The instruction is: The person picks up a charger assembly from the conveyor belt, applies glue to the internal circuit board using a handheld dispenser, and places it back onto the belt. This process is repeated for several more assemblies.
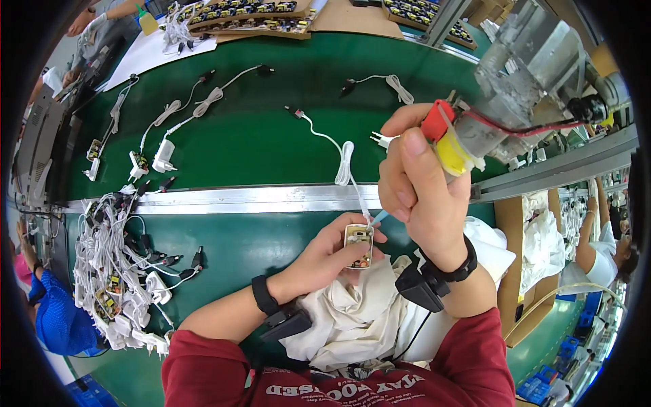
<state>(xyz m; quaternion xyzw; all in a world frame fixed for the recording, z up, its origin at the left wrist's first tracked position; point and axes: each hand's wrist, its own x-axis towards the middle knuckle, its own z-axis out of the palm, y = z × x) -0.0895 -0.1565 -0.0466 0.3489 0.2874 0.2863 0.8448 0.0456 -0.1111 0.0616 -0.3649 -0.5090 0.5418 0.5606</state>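
Note:
My left hand [324, 252] holds an opened white power adapter [358, 236] with its circuit board facing up, the thumb lying over the board. A white cable [344, 163] leaves the adapter's far end and runs away from me to a dark plug. My right hand [427, 180] is closed around a metal-bodied tool that looks like a glue gun [515, 88], with red and yellow parts near the grip. Its light-blue tip [380, 217] points down at the adapter's far end by the cable; whether it touches cannot be told. White cloth [346, 312] lies under my left hand.
A metal rail [271, 197] separates my bench from the green belt [237, 149], where several adapters with cables lie. At left is a heap of white-cabled adapters [115, 271]. A cardboard box [514, 264] with white bags stands right. Trays of boards [251, 17] are at the back. Other people work on both sides.

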